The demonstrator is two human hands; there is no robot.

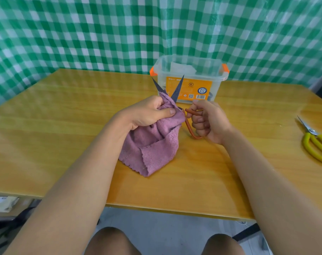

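Orange-handled scissors [177, 90], dark blades spread wide and upright, purple terry cloth [151, 144] bunched around one blade.

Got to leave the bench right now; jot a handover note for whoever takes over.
Left hand: pinches the purple terry cloth against the blades of the open orange-handled steel scissors, near the pivot.
Right hand: grips their handle loops.
The cloth's lower part rests on the yellow wooden table.
Done: wiping is in hand; how clean the blades are cannot be told.
Left: probably finish both blades, then perhaps the yellow-handled scissors lying untouched at the right.
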